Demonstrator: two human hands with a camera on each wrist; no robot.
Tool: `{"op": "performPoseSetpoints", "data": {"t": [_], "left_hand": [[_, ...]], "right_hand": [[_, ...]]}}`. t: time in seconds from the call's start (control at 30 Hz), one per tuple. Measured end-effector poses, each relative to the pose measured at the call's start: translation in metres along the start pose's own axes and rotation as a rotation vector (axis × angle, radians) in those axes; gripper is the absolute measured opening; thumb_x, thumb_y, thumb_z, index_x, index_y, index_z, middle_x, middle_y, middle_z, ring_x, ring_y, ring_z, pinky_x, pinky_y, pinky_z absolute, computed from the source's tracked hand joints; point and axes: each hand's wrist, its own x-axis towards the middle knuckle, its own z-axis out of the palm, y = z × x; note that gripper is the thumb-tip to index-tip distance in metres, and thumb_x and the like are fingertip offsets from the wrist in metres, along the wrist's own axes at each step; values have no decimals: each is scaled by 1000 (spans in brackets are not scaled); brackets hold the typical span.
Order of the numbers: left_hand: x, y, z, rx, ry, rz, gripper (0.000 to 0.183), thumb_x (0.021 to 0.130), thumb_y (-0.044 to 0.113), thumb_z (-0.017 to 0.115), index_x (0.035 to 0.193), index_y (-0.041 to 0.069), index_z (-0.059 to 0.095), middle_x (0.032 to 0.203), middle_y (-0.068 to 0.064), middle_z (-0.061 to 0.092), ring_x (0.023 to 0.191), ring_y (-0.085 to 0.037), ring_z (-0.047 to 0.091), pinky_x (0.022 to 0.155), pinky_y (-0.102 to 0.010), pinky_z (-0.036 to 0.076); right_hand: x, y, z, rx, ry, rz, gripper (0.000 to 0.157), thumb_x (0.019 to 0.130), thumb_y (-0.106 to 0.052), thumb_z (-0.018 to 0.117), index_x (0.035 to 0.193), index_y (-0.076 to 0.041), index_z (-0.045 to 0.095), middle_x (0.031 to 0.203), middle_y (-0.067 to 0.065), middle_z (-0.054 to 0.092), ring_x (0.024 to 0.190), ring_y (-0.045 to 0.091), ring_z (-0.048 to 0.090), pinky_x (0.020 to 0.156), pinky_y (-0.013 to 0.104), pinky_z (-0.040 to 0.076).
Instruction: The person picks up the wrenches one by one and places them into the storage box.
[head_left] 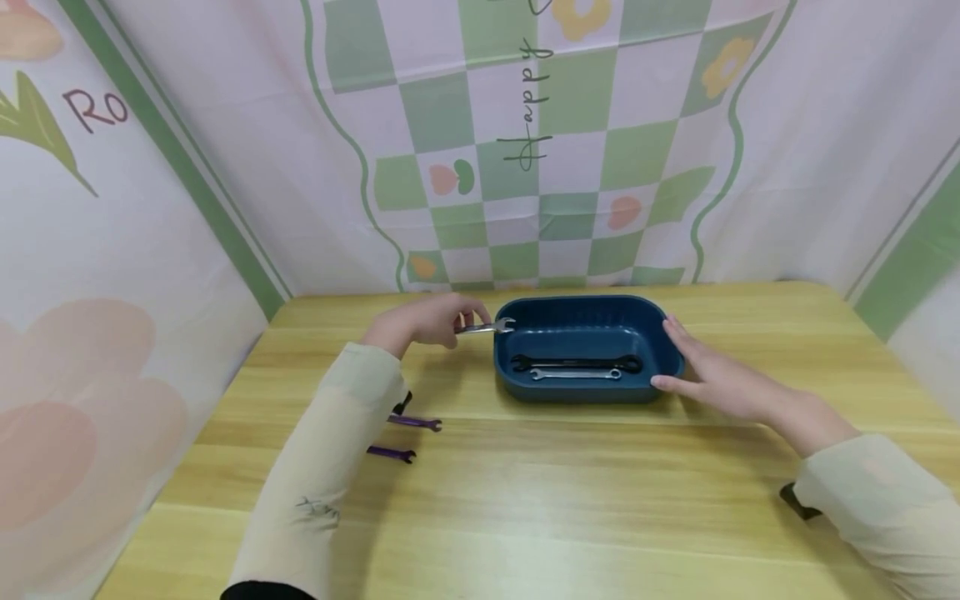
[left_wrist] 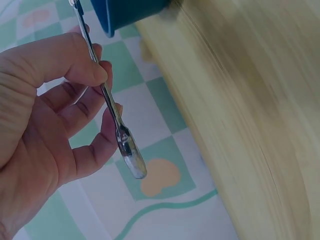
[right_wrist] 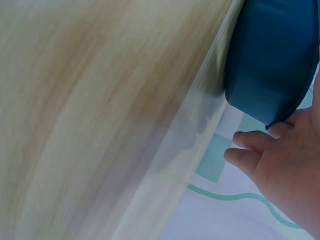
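Between thumb and fingers, my left hand (head_left: 431, 321) pinches a silver wrench (head_left: 480, 328) by its shaft. The wrench's open-ended head overlaps the left rim of a dark blue bin (head_left: 577, 392) in the head view. Seen from the left wrist, this wrench (left_wrist: 111, 106) slants past the fingertips, its other end hanging free. Inside the bin lie a black wrench (head_left: 577, 363) and a smaller silver combination wrench (head_left: 576, 374), side by side along the front. My right hand (head_left: 720, 379) rests against the bin's right end with fingers extended, thumb at the front corner.
Two purple wrenches (head_left: 420, 423) lie on the wooden table (head_left: 540, 500) left of the bin, partly hidden by the left sleeve (head_left: 322, 467). A patterned cloth (head_left: 517, 233) hangs behind the table's back edge.
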Motion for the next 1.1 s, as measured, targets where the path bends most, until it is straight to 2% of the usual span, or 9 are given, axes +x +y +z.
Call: {"op": "performPoseSetpoints", "data": {"t": [0.27,0.5,0.67,0.83,1.1], "left_hand": [[12,12,1,25,-17,4,61,76,-14,58,124,23,55,114,-5,55,92,-18,50,71,-28,47],[22,21,1,8,-13,42,60,74,-17,58,122,20,56,109,-5,54,87,-19,49,68,-27,46],[26,25,4,10,-19,24,59,75,-17,58,121,22,57,105,-1,52,87,-18,49,68,-25,46],[30,28,7,-5,-36,20,59,76,-17,57,122,19,57,109,-5,53,89,-19,48,68,-26,46],[42,41,4,19,-33,89,57,76,-19,53,121,16,58,110,-9,55,90,-17,50,70,-25,45]], "right_hand": [[0,1,0,15,1,-2,91,91,-52,49,147,-20,-16,150,4,-21,133,48,4,99,65,13],[0,1,0,5,1,-2,92,91,-52,49,147,-18,-15,151,5,-20,133,48,4,100,65,13],[0,-1,1,-3,11,-9,92,91,-50,51,148,-16,-12,151,6,-17,134,46,4,101,64,13],[-1,-3,3,-34,20,-21,92,90,-51,50,148,-12,-9,152,9,-13,134,45,7,102,61,14],[-3,-1,2,-5,23,-18,91,91,-50,50,148,-13,-11,152,8,-16,135,45,3,102,62,12]]}}
